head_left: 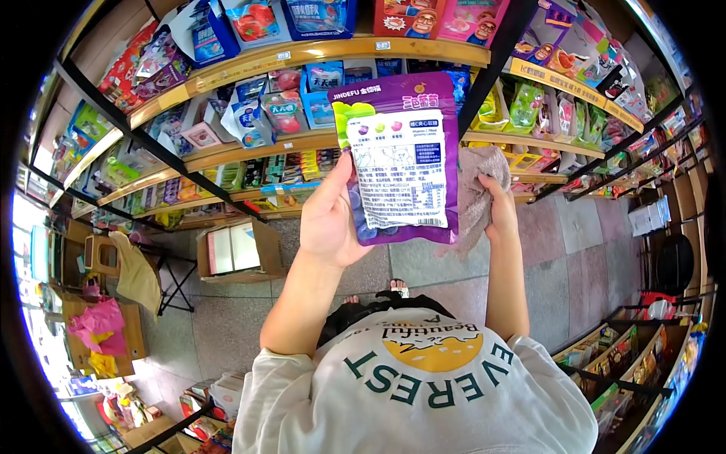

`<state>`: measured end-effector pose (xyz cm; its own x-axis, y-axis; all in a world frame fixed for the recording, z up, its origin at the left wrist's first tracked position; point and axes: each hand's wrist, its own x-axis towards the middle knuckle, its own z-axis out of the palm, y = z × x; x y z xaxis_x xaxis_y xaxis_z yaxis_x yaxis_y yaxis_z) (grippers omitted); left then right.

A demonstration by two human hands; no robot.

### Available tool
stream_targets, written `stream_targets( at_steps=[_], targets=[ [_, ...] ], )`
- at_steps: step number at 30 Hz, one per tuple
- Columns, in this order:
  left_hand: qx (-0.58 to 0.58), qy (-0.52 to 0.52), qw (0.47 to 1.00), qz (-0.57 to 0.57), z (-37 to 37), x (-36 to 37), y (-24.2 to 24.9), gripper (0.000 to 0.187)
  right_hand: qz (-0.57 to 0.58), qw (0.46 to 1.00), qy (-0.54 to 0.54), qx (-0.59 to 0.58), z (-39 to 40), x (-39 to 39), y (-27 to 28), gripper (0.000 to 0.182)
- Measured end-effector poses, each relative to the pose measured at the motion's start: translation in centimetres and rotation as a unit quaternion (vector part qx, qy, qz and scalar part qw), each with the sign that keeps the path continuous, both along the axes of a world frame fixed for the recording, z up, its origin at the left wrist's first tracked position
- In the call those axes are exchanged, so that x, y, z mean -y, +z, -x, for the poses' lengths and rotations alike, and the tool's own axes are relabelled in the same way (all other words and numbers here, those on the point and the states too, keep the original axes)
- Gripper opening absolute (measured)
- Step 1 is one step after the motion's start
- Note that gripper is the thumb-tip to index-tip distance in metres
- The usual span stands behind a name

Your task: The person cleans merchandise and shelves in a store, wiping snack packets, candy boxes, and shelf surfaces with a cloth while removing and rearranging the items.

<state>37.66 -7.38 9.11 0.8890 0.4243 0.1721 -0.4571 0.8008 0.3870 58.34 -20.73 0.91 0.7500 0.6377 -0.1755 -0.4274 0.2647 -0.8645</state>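
Note:
My left hand (327, 219) grips a purple bag of gummy candy (404, 170) by its left edge, thumb on the front. The bag is held up before me with its printed back, a white panel of small text, turned toward the camera. In my right hand (501, 208) is a greyish cloth (475, 189), bunched and hanging beside the bag's right edge. Part of the cloth is hidden behind the bag. My left fingers are mostly out of sight behind the packet.
Ahead stand wooden shelves (318, 51) with dark metal posts, stocked with candy bags and boxes. An open cardboard box (238, 251) sits on the tiled floor to the left, near a folding chair (140, 272). More stocked racks (628, 356) are at the lower right.

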Motion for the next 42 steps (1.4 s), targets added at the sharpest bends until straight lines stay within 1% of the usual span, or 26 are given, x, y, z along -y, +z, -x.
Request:
stream_targets(
  at_steps=[2,3,6,8,9,10,12,14,16,17,20,23,27,29,30,31,32,33,35,36,37,38,39,40,41,42],
  targets=[
    [-0.001,0.0,1.0,0.0,-0.1,-0.1,-0.2,0.044,-0.014,1.0,-0.016,-0.011,0.0,-0.1,0.0,0.042],
    [0.0,-0.003,1.0,-0.006,-0.2,-0.2,-0.4,0.044,-0.014,1.0,-0.016,-0.011,0.2,-0.1,0.4,0.042],
    [-0.006,-0.006,1.0,-0.012,-0.4,-0.5,-1.3,0.043,-0.031,0.999,-0.031,-0.016,1.6,-0.2,3.5,0.04],
    [-0.012,-0.007,1.0,-0.012,-0.6,-0.5,-1.6,0.043,-0.121,0.991,-0.012,-0.051,2.3,-0.1,6.0,0.043],
    [-0.019,-0.006,1.0,-0.013,-0.7,-0.5,-1.8,0.043,-0.163,0.986,0.026,-0.023,1.8,0.1,6.2,0.045],
    [-0.027,-0.006,1.0,-0.015,-0.7,-0.5,-1.9,0.043,-0.164,0.986,0.025,-0.023,1.7,0.0,6.6,0.045],
    [-0.035,-0.002,0.999,-0.012,-0.9,-0.3,-2.2,0.043,-0.192,0.979,-0.022,0.058,2.1,-0.2,8.1,0.044],
    [-0.042,0.0,0.999,-0.011,-1.0,-0.2,-2.3,0.043,-0.182,0.98,-0.045,0.073,3.1,-0.2,10.0,0.042],
    [-0.012,-0.006,1.0,-0.006,-0.8,-0.2,-2.3,0.044,-0.155,0.973,-0.059,0.161,3.3,-0.2,10.9,0.038],
    [-0.019,0.005,1.0,-0.017,-0.7,-0.1,-2.2,0.044,-0.165,0.967,-0.042,0.192,4.0,-0.1,11.8,0.034],
    [-0.028,0.006,1.0,-0.01,-0.2,-0.1,-2.0,0.043,-0.146,0.961,-0.055,0.228,5.0,-0.2,13.0,0.031],
    [-0.044,0.02,0.999,-0.015,0.0,0.1,-1.7,0.044,-0.152,0.961,-0.047,0.228,4.8,-0.4,12.6,0.029],
    [-0.075,0.041,0.996,-0.03,-0.3,0.3,-1.8,0.044,-0.135,0.959,-0.059,0.241,6.4,-0.3,13.2,0.033],
    [-0.088,0.053,0.994,-0.032,-1.0,1.0,-2.0,0.042,-0.06,0.909,-0.046,0.409,7.8,-0.5,12.4,0.045],
    [-0.1,0.054,0.993,-0.032,-1.7,1.7,-2.2,0.041,-0.008,0.837,-0.022,0.546,8.1,-1.7,10.8,0.052],
    [-0.151,0.132,0.977,-0.074,-3.1,3.3,-2.6,0.04,0.025,0.743,-0.017,0.668,8.3,-3.0,9.2,0.059],
    [-0.192,0.211,0.951,-0.121,-4.3,4.4,-3.1,0.038,0.064,0.685,-0.029,0.725,8.2,-4.2,8.9,0.051],
    [-0.202,0.208,0.943,-0.161,-4.4,4.0,-4.3,0.036,0.048,0.748,-0.068,0.658,8.1,-4.9,8.1,0.04],
    [-0.229,0.205,0.918,-0.251,-4.1,3.5,-5.6,0.034,0.044,0.869,-0.089,0.484,5.8,-6.6,5.3,0.031],
    [-0.259,0.196,0.898,-0.296,-3.7,3.2,-5.7,0.034,0.117,0.894,-0.115,0.418,4.1,-7.1,4.5,0.03],
    [-0.255,0.199,0.893,-0.312,-3.4,2.5,-5.5,0.034,0.112,0.927,-0.086,0.346,1.9,-7.0,3.0,0.038],
    [-0.252,0.22,0.886,-0.321,-3.1,1.8,-5.4,0.034,0.065,0.938,-0.118,0.319,0.2,-6.8,0.9,0.037],
    [-0.243,0.243,0.88,-0.329,-3.0,1.1,-5.0,0.035,0.014,0.945,-0.151,0.291,-0.2,-6.4,0.1,0.036],
    [-0.221,0.254,0.895,-0.294,-3.0,0.5,-3.4,0.033,-0.017,0.962,-0.15,0.229,0.1,-5.5,0.9,0.035],
    [-0.25,0.269,0.883,-0.291,-3.4,0.1,-2.8,0.034,-0.04,0.967,-0.138,0.212,0.8,-4.8,1.7,0.037],
    [-0.283,0.282,0.87,-0.288,-3.4,-0.2,-2.6,0.034,-0.062,0.979,-0.086,0.174,1.3,-4.6,1.2,0.043]
  ],
)
